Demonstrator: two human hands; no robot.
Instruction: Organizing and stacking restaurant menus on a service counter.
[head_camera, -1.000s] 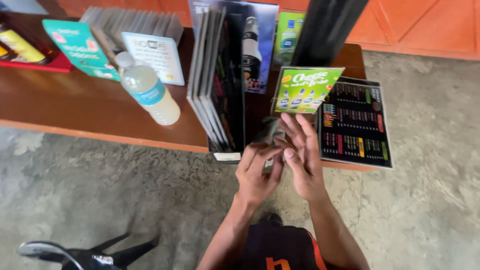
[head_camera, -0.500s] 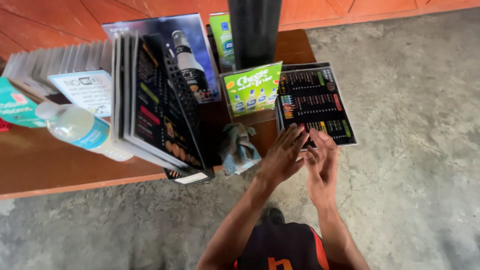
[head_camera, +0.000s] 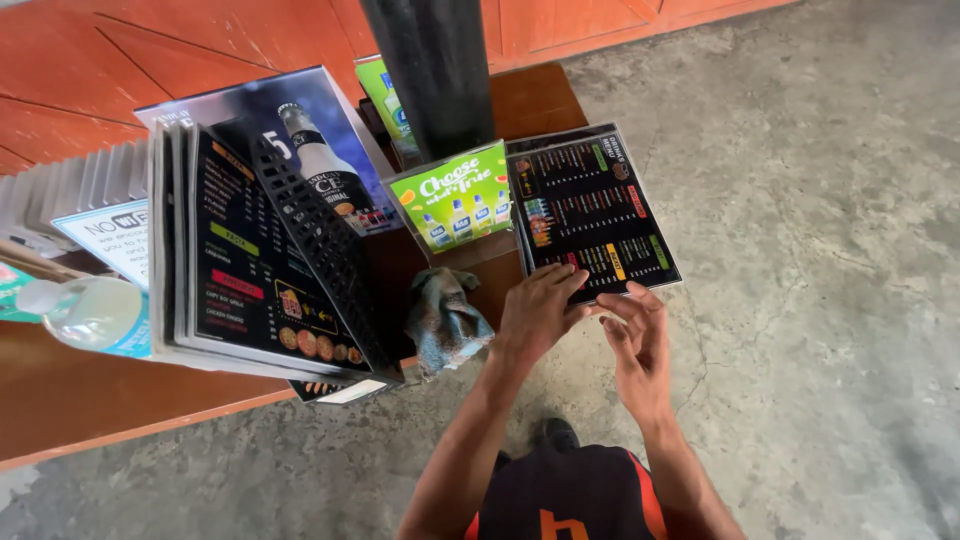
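- Laminated menu card (head_camera: 592, 212), black with coloured print, lying flat at right of centre, its lower right corner jutting past the counter (head_camera: 120, 395) edge.
- Left hand (head_camera: 536, 312) now resting on the card's lower edge, grip released, fingers spread flat; a second ago raised and meeting the other hand in the air just off the edge.
- Right hand (head_camera: 638, 345) lowered too, just below the card's bottom edge, grip released, fingers loosely curled, holding nothing.
- Judged from this: both hands freed and brought down to the card, as if handling had shifted onto it.
- Crumpled blue-grey cloth (head_camera: 445, 318) lying alone at the counter edge, just left of the left hand, not touched.
- Green tent card (head_camera: 458, 197) upright just above, against a dark post (head_camera: 432, 70).
- Stack of black menus (head_camera: 255, 265) standing in a rack at left; clear water bottle (head_camera: 90, 315) on its side at far left.
- Counter of reddish-brown wood; orange panelled wall (head_camera: 90, 60) behind, upper left.
- Bare grey concrete floor (head_camera: 830, 250) filling the right and bottom of the frame.
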